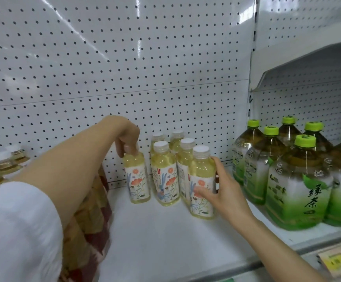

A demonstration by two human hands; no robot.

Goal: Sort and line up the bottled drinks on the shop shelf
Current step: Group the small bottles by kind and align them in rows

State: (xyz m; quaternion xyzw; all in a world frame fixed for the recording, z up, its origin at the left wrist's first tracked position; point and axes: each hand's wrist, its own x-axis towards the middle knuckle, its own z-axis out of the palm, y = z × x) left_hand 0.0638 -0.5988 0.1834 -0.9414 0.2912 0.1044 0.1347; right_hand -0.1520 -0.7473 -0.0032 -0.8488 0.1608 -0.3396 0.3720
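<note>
Mid-task, roughly half done by my read. My left hand (pixel 127 139) pinched the cap end of the leftmost floral-label bottle (pixel 137 178), standing upright on the white shelf (pixel 165 237). My right hand (pixel 218 188) was wrapped around the nearest floral-label bottle (pixel 203 184), thumb across the label, fingers behind, bottle upright and nearer than the rest. Four more pale-yellow bottles (pixel 165 174) stood between and behind, in loose rows near the pegboard back (pixel 124 68); front edge not yet even. Green tea jugs (pixel 298 186) on the right already looked grouped. Readable: "绿茶" on the nearest jug. Floral label showed orange flowers; its text was too small to read. Price tag (pixel 336 259) at near right was blurred.
</note>
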